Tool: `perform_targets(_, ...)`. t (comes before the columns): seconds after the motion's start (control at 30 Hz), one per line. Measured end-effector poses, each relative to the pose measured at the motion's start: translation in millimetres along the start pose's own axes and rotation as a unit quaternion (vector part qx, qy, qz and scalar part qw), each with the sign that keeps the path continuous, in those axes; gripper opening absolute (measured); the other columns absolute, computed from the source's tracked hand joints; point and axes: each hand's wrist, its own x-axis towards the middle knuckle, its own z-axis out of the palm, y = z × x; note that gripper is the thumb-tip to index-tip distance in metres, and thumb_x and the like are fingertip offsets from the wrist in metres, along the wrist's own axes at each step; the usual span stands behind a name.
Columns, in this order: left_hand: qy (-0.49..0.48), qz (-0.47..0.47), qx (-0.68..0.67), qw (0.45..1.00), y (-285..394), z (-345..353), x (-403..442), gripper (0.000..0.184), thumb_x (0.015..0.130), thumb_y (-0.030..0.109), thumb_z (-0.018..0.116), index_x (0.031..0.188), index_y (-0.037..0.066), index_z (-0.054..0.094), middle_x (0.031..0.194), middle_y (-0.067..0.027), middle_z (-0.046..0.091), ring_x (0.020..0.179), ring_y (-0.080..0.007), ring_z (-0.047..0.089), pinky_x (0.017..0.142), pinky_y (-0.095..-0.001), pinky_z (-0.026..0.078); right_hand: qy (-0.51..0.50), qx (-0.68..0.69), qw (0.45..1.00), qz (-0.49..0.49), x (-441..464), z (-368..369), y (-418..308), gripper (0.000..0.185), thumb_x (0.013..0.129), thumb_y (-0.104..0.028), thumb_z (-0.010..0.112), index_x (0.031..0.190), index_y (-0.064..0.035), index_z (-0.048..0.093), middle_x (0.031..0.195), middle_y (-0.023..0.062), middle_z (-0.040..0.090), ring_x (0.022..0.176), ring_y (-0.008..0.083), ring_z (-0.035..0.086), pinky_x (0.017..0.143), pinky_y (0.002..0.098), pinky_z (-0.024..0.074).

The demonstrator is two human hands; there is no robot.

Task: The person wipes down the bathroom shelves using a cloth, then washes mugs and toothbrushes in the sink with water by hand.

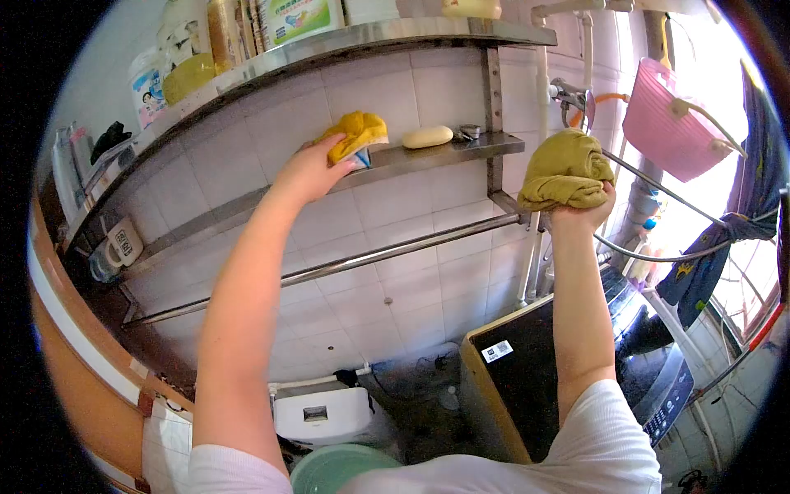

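Note:
My left hand [310, 174] is closed around a small white and blue item [360, 158], with a bunched yellow cloth [359, 130] over it, at the lower metal shelf [395, 162]. To the right of it, a pale soap bar [428, 137] lies on that shelf beside a small metallic object [469, 132]. My right hand [586, 212] is raised at the shelf's right end and holds a folded olive cloth [566, 171] from below. Most of its fingers are hidden behind the cloth.
Bottles and a white-green package [300, 18] stand on the upper shelf [370, 34]. A metal rail [387, 257] runs below. A pink basket [679, 123] hangs right, near pipes and a hose. Below are a dark-topped washing machine [527, 370], a white tank [325, 412] and a green basin [337, 471].

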Motion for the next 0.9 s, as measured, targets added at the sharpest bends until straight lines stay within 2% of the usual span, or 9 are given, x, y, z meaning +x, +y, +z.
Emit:
perform_targets(0.17,0.061,0.037,0.012,0.997,10,28,27,0.064,0.082,0.045,0.061,0.135,0.015,0.042,0.128,-0.02,0.051,0.116,-0.0352,0.051,0.096,-0.0404,0.043,0.012,0.003,1.0,0.013,-3,-9,-3,0.049,0.084,-0.038,0.033,0.121,-0.0125,0.051,0.126,0.0117,0.051,0.118,0.0338,0.048,0.099,0.056,0.0376)
perform_targets(0.37,0.048,0.005,-0.002,0.999,28,31,29,0.075,0.08,0.049,0.062,0.141,0.02,0.031,0.13,-0.0226,0.048,0.12,-0.0368,0.047,0.097,-0.0437,0.041,0.001,-0.02,1.0,-0.023,-6,0,13,0.045,0.085,-0.035,0.034,0.118,-0.0104,0.053,0.122,0.0124,0.054,0.115,0.0342,0.05,0.099,0.0546,0.0388)
perform_targets(0.5,0.176,0.011,-0.007,0.984,13,18,-13,0.076,0.08,0.048,0.063,0.142,0.019,0.029,0.134,-0.022,0.045,0.121,-0.0382,0.046,0.096,-0.0456,0.042,-0.013,-0.014,1.0,0.024,-41,26,27,0.043,0.086,-0.031,0.033,0.116,-0.0087,0.054,0.12,0.0132,0.055,0.113,0.0342,0.052,0.098,0.0542,0.0396)
perform_targets(0.57,0.266,0.035,0.008,0.963,0,7,-49,0.073,0.081,0.045,0.064,0.141,0.019,0.031,0.136,-0.0212,0.044,0.121,-0.0385,0.046,0.096,-0.046,0.042,-0.086,-0.012,0.996,0.036,-59,38,38,0.044,0.086,-0.033,0.034,0.118,-0.0104,0.052,0.122,0.012,0.053,0.113,0.0327,0.052,0.097,0.0536,0.04)
perform_targets(0.67,0.277,0.065,-0.095,0.954,-34,-11,-109,0.063,0.083,0.032,0.064,0.137,0.014,0.036,0.137,-0.0211,0.041,0.124,-0.0392,0.042,0.1,-0.0415,0.038,-0.132,-0.012,0.99,0.05,-120,86,54,0.046,0.085,-0.037,0.036,0.121,-0.0115,0.05,0.125,0.0119,0.05,0.111,0.0321,0.053,0.096,0.0523,0.0414)
perform_targets(0.7,0.27,0.04,-0.124,0.954,-40,-9,-127,0.061,0.083,0.031,0.063,0.136,0.013,0.037,0.136,-0.0206,0.042,0.125,-0.0384,0.041,0.101,-0.0416,0.037,-0.195,-0.005,0.98,0.041,-129,93,68,0.044,0.084,-0.033,0.041,0.12,-0.0103,0.05,0.123,0.0115,0.052,0.111,0.0319,0.053,0.096,0.051,0.0415)
perform_targets(0.77,0.26,-0.014,-0.176,0.949,-53,0,-165,0.057,0.084,0.029,0.062,0.134,0.011,0.041,0.135,-0.0198,0.043,0.126,-0.0369,0.041,0.102,-0.0418,0.036,-0.322,0.019,0.946,0.023,-140,106,114,0.041,0.082,-0.025,0.051,0.119,-0.0079,0.051,0.118,0.0107,0.054,0.111,0.0314,0.053,0.096,0.0483,0.0416)
perform_targets(0.83,0.251,-0.024,-0.092,0.963,-62,22,-208,0.054,0.083,0.028,0.064,0.131,0.011,0.045,0.137,-0.0197,0.041,0.125,-0.0371,0.041,0.103,-0.0414,0.036,-0.43,-0.052,0.894,-0.114,-166,124,186,0.044,0.077,-0.013,0.061,0.12,-0.0075,0.052,0.114,0.0105,0.056,0.109,0.0306,0.053,0.097,0.0474,0.0409)
perform_targets(0.9,0.188,-0.039,-0.07,0.979,-58,24,-255,0.053,0.083,0.025,0.064,0.13,0.011,0.045,0.137,-0.0196,0.041,0.126,-0.0366,0.041,0.103,-0.0418,0.035,-0.52,-0.317,0.715,-0.342,-206,155,219,0.049,0.073,-0.011,0.068,0.119,-0.0067,0.052,0.113,0.0112,0.058,0.109,0.0328,0.052,0.096,0.0479,0.0407)
